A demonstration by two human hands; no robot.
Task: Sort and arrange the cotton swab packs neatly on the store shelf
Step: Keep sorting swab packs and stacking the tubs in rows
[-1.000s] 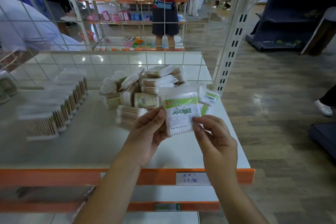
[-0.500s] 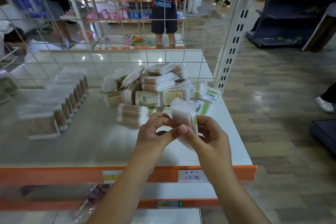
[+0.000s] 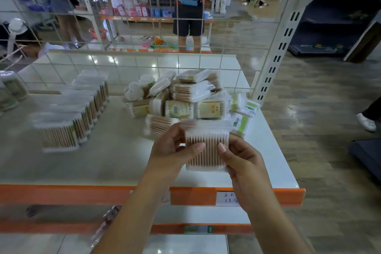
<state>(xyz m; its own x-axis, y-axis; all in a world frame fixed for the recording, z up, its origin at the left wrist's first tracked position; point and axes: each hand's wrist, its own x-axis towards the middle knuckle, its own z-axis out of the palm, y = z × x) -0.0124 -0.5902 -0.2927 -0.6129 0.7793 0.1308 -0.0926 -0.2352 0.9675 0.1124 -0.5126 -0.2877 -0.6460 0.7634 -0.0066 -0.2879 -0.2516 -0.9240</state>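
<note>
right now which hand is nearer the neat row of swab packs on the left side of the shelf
Left. The left hand is on the held pack's row-facing side; the right hand is on its far side from the row.

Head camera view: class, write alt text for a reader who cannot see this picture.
Two hands, left and right, hold a clear pack of wooden cotton swabs upright above a white store shelf. Behind it lies a loose heap of swab packs; to the left, a neat row of packs stands on edge.

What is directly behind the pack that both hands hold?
Behind the held pack lies the loose pile of swab packs on the shelf. The pack covers the pile's nearest edge, so what lies there is hidden.
</note>
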